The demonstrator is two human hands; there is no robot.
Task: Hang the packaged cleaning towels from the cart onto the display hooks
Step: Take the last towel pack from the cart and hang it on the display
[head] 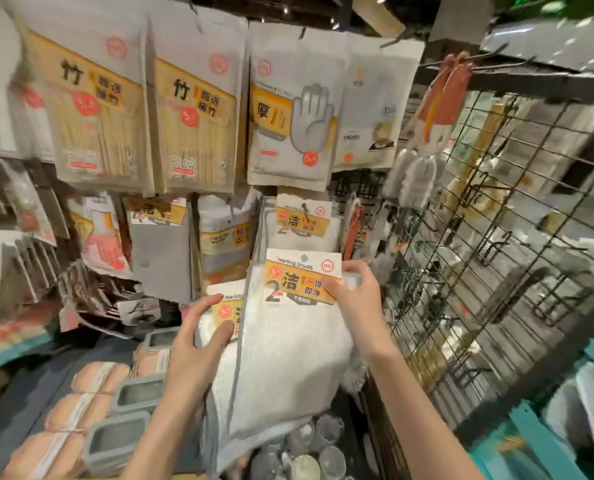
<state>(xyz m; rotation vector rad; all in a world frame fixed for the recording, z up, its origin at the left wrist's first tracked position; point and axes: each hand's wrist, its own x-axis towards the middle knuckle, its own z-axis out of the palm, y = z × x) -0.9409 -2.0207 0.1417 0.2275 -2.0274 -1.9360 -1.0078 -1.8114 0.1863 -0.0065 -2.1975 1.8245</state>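
— Two packs in hand, then?
— Yes. The left hand (pixel 198 344) curls around the rear towel pack (pixel 219 327), thumb flat on its card, keeping it in reserve, I think. The right hand (pixel 352 299) pinches the header card (pixel 302 282) of the front towel pack (pixel 288 358), fingers closed on the card's right edge.
— Why grip so high?
— Probably to steer the card's punched hole toward a hook.
— And where would it go?
— Just above hangs a matching pack (pixel 304 220) on the display, most likely the target peg. Beyond, bamboo packets (pixel 98 109) and a glove packet (pixel 288 123) fill the upper row; a wire grid (pixel 496 237) stands to the right.
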